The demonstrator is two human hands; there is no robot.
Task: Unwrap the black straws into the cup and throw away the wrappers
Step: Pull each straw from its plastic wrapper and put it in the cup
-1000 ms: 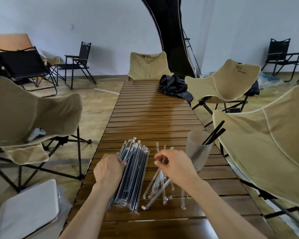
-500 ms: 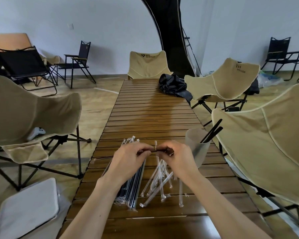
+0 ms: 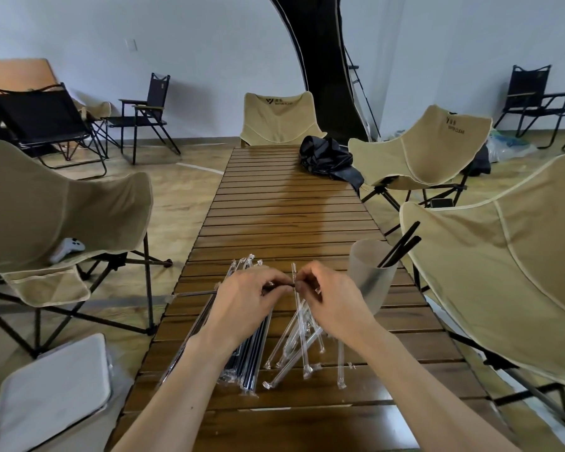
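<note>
A wrapped black straw (image 3: 196,292) lies sideways above the wooden slat table (image 3: 284,210), its long end sticking out left. My left hand (image 3: 245,305) grips it near its right end. My right hand (image 3: 331,300) pinches that end's tip, fingertips almost touching the left hand's. Under my left hand lies a bundle of wrapped black straws (image 3: 253,357). Several empty clear wrappers (image 3: 302,347) are scattered under my right hand. A frosted cup (image 3: 371,278) right of my right hand holds two black straws (image 3: 402,244).
A black cloth bag (image 3: 330,159) sits at the table's far right. Beige folding chairs (image 3: 490,265) stand close on both sides and at the far end. A white lidded bin (image 3: 46,393) stands on the floor at lower left. A white controller (image 3: 71,246) lies on the left chair.
My left hand lifted one wrapped straw off the bundle and turned it sideways. Both hands came together in front of me, my right hand taking the straw's right tip.
</note>
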